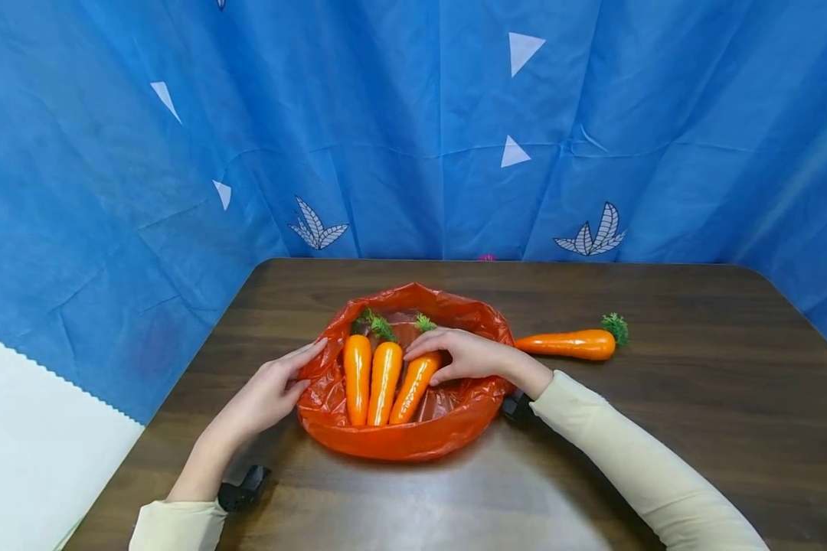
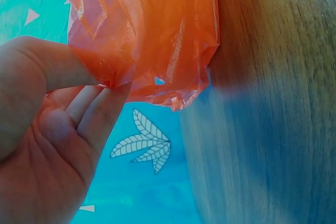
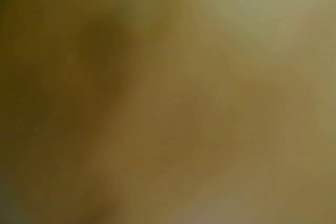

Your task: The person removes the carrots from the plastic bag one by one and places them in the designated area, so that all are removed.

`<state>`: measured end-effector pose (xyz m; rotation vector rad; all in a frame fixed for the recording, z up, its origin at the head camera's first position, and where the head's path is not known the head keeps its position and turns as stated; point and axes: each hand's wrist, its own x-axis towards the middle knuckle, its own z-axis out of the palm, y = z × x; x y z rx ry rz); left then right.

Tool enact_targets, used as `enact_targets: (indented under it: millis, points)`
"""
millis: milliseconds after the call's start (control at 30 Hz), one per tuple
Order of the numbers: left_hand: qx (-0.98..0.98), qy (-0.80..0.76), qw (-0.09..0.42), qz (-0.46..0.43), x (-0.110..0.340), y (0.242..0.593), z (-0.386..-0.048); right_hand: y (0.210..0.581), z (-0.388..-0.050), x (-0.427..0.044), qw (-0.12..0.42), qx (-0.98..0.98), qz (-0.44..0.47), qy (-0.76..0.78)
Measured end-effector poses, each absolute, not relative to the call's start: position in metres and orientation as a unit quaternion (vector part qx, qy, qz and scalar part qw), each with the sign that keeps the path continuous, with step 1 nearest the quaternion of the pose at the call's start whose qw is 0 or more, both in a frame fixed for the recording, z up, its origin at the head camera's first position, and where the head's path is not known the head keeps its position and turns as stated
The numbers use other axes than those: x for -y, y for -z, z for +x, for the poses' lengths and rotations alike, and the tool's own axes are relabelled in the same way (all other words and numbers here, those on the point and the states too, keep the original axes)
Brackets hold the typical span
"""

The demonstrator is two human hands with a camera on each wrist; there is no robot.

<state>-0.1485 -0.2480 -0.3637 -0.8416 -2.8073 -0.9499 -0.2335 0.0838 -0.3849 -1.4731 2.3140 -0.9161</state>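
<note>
A red plastic bag [image 1: 406,444] lies with its mouth spread wide on the table. Inside it three orange toy carrots with green tops lie side by side: a left carrot [image 1: 357,375], a middle carrot [image 1: 384,379] and a right carrot [image 1: 412,390]. My right hand [image 1: 465,354] reaches over the bag's right side and grips the right carrot near its top. At the left rim my left hand [image 1: 272,390] pinches the bag's edge between thumb and fingers, plain in the left wrist view, where the bag film [image 2: 163,35] hangs from them. The right wrist view is too blurred to read.
Right of the bag, another carrot [image 1: 575,344] lies on the brown wooden table [image 1: 696,383], its green top pointing right. A blue patterned curtain [image 1: 413,153] hangs behind the table and along its sides. White material [image 1: 34,451] shows at the lower left.
</note>
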Motion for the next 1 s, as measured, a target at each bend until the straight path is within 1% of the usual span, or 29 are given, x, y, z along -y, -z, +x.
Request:
enact_targets:
  millis: [267,533,733,867,1000]
  points:
    - [0.918,0.308,0.007,-0.251,0.248,0.363,-0.147,0.386,-0.234,-0.082,0.110,-0.785,-0.525,0.310]
    - [0.912,0.304,0.032,-0.274,0.247,0.365,-0.149,0.385,-0.234,-0.088,0.128,-0.795,-0.520,0.286]
    - [0.912,0.307,0.030,-0.270,0.249,0.365,-0.149,0.383,-0.234,-0.089,0.133,-0.796,-0.518,0.285]
    - [0.912,0.311,0.029,-0.265,0.250,0.367,-0.148,0.384,-0.229,-0.091,0.127,-0.802,-0.511,0.283]
    - [0.914,0.307,0.028,-0.263,0.249,0.364,-0.151,0.379,-0.229,-0.094,0.110,-0.799,-0.516,0.289]
